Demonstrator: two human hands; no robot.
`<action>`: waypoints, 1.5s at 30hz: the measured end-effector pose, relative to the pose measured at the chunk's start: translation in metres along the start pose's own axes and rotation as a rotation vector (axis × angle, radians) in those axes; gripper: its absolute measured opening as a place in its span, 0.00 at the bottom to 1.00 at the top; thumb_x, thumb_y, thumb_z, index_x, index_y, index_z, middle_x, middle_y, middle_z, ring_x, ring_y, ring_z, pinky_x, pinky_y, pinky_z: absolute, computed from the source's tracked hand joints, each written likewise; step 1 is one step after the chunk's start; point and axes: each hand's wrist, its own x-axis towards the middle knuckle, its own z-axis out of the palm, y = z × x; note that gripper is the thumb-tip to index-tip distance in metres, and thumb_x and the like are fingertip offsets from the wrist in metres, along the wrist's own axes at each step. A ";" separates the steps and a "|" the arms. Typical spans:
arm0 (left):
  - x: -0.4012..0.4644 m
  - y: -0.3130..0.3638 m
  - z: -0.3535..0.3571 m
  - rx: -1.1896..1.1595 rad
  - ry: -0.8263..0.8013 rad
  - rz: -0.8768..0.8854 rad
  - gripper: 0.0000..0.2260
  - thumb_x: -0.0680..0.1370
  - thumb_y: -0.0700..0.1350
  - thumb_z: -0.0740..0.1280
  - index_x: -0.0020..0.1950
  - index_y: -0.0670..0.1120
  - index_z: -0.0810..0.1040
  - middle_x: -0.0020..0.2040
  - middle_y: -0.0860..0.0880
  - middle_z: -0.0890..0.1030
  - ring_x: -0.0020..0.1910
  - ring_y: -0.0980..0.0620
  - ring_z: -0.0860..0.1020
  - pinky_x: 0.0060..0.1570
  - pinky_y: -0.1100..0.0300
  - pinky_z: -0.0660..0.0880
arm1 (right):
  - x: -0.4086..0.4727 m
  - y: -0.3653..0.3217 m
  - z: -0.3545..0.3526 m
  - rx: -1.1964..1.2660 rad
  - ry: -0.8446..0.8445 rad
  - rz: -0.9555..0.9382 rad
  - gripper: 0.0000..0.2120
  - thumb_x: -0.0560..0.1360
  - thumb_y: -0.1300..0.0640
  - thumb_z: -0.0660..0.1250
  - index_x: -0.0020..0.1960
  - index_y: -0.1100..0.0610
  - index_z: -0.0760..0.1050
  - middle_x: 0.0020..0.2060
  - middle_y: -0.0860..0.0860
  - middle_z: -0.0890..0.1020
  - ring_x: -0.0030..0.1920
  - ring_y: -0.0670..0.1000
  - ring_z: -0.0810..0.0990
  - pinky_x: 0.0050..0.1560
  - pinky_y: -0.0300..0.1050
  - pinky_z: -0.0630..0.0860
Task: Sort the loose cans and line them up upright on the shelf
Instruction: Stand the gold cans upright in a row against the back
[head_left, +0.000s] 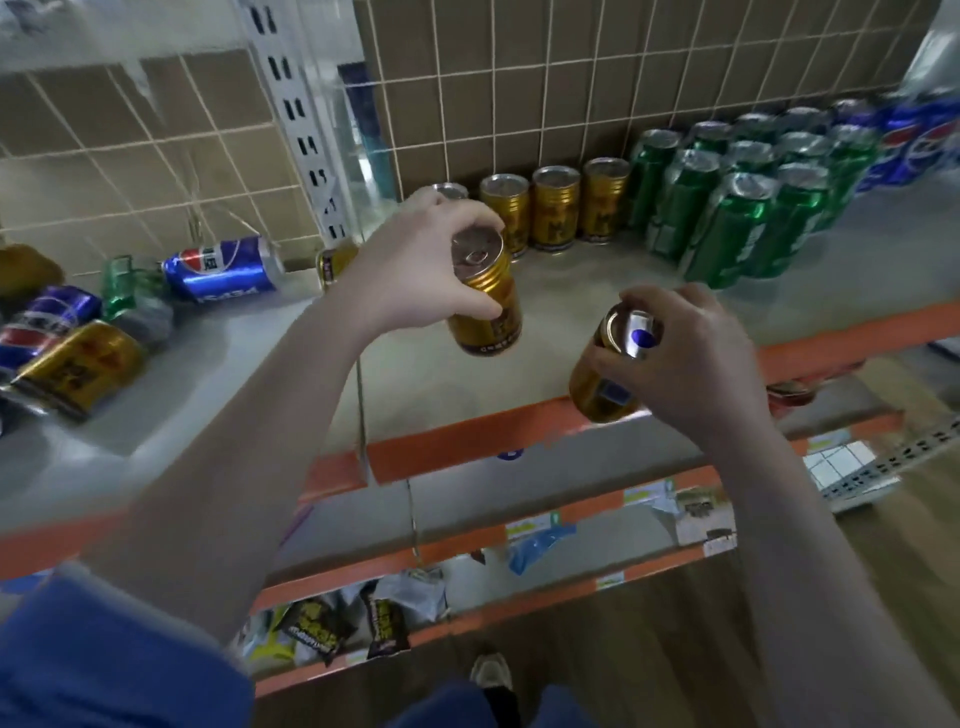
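Note:
My left hand (410, 265) grips a gold can (485, 304) by its top, holding it upright above the grey shelf (571, 291). My right hand (696, 353) grips a second gold can (605, 384) by its top, tilted, over the shelf's orange front edge. A row of gold cans (556, 208) stands upright at the back wall. Green cans (727, 208) stand in rows to their right, blue cans (914, 140) beyond them. Loose cans lie on their sides at the left: a blue one (223, 270), a gold one (78, 369), a green one (122, 286).
A clear divider panel (358, 156) and a white slotted upright (306, 124) separate the two shelf bays. Lower shelves hold snack packets (358, 623). The orange shelf edge (467, 441) runs across the front. Wooden floor lies at the right.

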 end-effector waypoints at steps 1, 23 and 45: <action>0.014 0.001 0.002 0.004 -0.010 0.023 0.31 0.67 0.52 0.76 0.67 0.55 0.70 0.55 0.52 0.65 0.54 0.54 0.65 0.49 0.61 0.64 | 0.009 0.004 -0.001 -0.008 0.009 -0.003 0.28 0.66 0.46 0.73 0.63 0.52 0.74 0.54 0.55 0.74 0.55 0.57 0.73 0.48 0.48 0.72; 0.162 -0.007 0.047 0.178 -0.271 0.037 0.31 0.68 0.50 0.76 0.68 0.57 0.69 0.67 0.50 0.66 0.65 0.51 0.67 0.58 0.59 0.68 | 0.132 0.069 0.018 0.065 -0.187 -0.298 0.29 0.66 0.44 0.72 0.63 0.53 0.74 0.53 0.54 0.75 0.55 0.56 0.72 0.49 0.50 0.73; 0.153 -0.028 0.061 0.358 -0.233 0.158 0.32 0.70 0.49 0.75 0.72 0.54 0.67 0.63 0.49 0.72 0.62 0.48 0.67 0.60 0.49 0.69 | 0.148 0.062 0.029 -0.064 -0.244 -0.382 0.30 0.68 0.43 0.70 0.67 0.51 0.71 0.55 0.52 0.73 0.55 0.53 0.68 0.46 0.42 0.64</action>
